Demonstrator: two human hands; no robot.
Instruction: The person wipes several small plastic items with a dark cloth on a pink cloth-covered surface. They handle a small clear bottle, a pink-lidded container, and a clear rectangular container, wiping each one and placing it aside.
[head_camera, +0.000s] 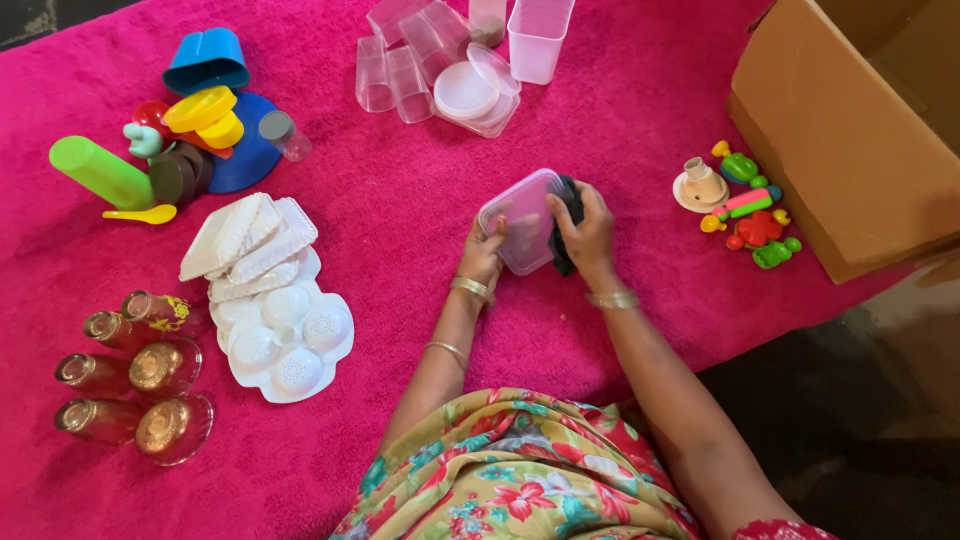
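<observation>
While both hands work together over the pink surface, these notes record the layout.

Left hand: left hand (484, 252) curled on the near-left edge of a clear plastic container (522, 220), thumb on top, fingers partly closed around the rim; gold bangles at the wrist.

Right hand: right hand (585, 232) closed over a dark cloth (566, 222), pressing it against the right side of the container; fingers bent, not fully fisted.

Container: held tilted just above the pink carpet (400, 200), between the two hands, near the middle of the view.

Surface: a bright pink carpet carries everything; whether it lies on a floor or a bed I cannot tell.

Upper middle: a group of clear plastic tubs (440, 60) with a round lid, well apart from the hands.

Upper left: a pile of coloured plastic ware (200, 120), blue, yellow, red; a green tumbler (100, 172) lying on its side, a yellow spoon (142, 213) just beside it.

Left centre: white moulded trays (270, 300), stacked and overlapping, one with round cups.

Lower left: a cluster of glass tumblers (130, 380) with gold tops, close together, some lying over.

Right: small bright plastic toys (745, 210) lying near a cardboard box (850, 130), which stands open at the carpet's edge.

Near edge: floral clothing (510, 470) of the person, forearms reaching out from it.
</observation>
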